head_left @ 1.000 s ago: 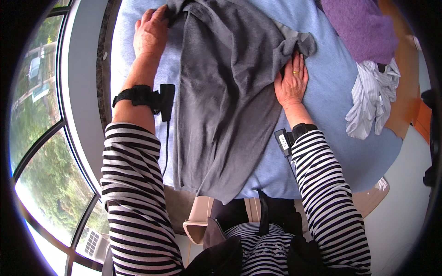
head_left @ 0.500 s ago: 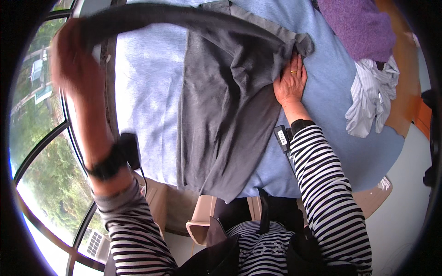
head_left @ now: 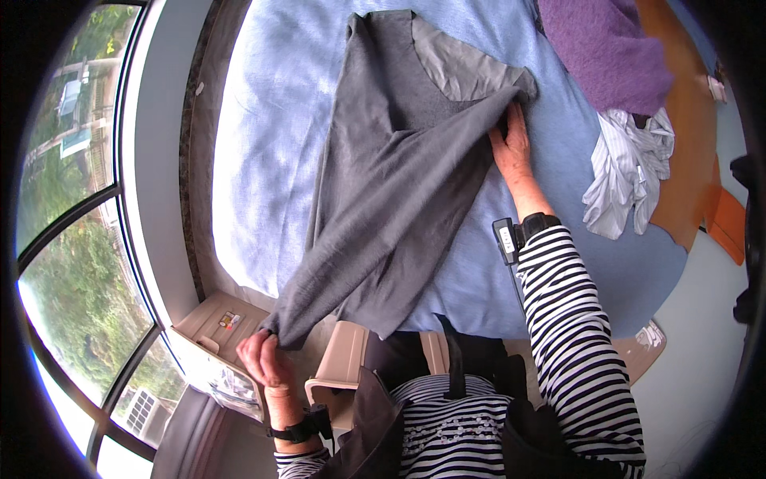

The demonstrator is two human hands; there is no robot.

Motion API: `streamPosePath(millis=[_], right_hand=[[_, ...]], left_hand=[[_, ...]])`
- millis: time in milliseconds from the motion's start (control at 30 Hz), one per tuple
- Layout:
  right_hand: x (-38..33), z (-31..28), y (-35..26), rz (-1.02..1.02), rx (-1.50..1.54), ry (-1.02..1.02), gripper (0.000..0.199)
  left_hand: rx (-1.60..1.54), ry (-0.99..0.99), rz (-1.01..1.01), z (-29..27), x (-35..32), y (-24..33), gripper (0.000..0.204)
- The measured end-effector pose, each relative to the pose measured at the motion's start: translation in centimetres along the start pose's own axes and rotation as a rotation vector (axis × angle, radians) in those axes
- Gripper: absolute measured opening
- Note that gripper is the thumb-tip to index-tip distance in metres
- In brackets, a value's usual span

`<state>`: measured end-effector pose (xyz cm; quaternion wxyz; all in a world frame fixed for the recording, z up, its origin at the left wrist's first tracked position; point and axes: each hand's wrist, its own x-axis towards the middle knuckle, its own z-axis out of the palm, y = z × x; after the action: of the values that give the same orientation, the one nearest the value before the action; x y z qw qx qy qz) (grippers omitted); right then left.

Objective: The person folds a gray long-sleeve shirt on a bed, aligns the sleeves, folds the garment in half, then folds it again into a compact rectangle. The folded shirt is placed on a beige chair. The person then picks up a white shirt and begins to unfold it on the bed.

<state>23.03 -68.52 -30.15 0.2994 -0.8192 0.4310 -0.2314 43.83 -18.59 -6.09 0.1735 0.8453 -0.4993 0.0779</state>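
The grey garment (head_left: 399, 180) lay on the blue sheet (head_left: 259, 160), around its middle, with its long axis running from the far side to the near edge. One band of the cloth ran aslant across it, pointing toward the near left, its end past the sheet's near-left edge. There the left hand (head_left: 270, 359) had its fingers closed in a pinch on that end. Nearer the sheet's right side, the right hand (head_left: 515, 148) had its fingertips tucked under a fold, thumb apart; how tightly they gripped could not be told. A purple cloth (head_left: 606, 56) and a striped white cloth (head_left: 634, 168) lay at the sheet's right. The black wrist box (head_left: 505, 239), above the sheet's right part, bore a small pale label with dark marks.
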Motion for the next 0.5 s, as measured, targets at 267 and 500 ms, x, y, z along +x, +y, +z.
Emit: streamPosePath(millis=[267, 500], right_hand=[[1.1, -2.0, -1.1, 0.379, 0.372, -0.118, 0.046], [2.8, -4.9, -3.9, 0.861, 0.726, -0.013, 0.062]], left_hand=[[-0.252, -0.414, -0.205, 4.9, -10.2, 2.9, 0.030], [-1.010, -0.085, -1.613, 11.0, -12.9, 6.0, 0.055]])
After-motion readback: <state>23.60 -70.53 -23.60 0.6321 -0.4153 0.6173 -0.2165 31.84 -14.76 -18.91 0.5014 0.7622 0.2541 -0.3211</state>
